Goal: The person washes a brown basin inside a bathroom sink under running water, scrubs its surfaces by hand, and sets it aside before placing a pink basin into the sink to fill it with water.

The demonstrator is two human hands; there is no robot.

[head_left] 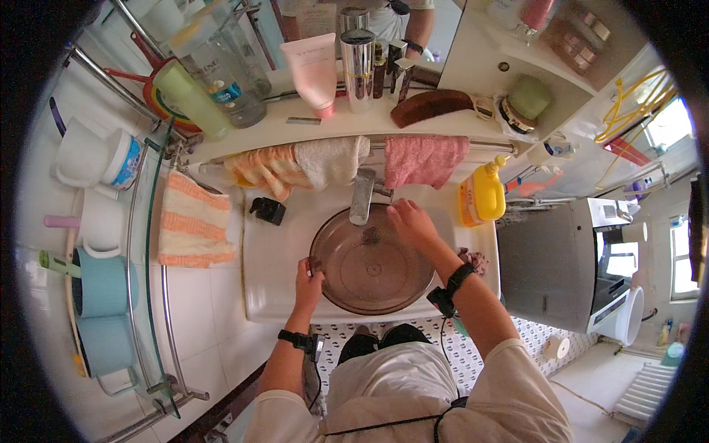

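A round, see-through brown washbasin (347, 284) rests in the white sink (277, 244), below a grey metal tap (361, 198). At the basin's left rim, my left hand (309, 286) is closed, with fingers and thumb around a brown tab on the edge. My right hand (413, 223) hangs over the far right rim, just right of the tap and its small lever. Its fingers are bent and close together, and whether anything is between them is hidden. Beneath the tap, a dark patch shows through the basin, too unclear to name.
A yellow pump bottle (481, 193) stands at the sink's right corner. A small black object (267, 211) lies on the left ledge. Towels (426, 161) hang behind the tap. Above them, a shelf holds a pink tube (311, 70) and a brown comb (432, 108). A glass-edged rack (159, 288) runs along the left.
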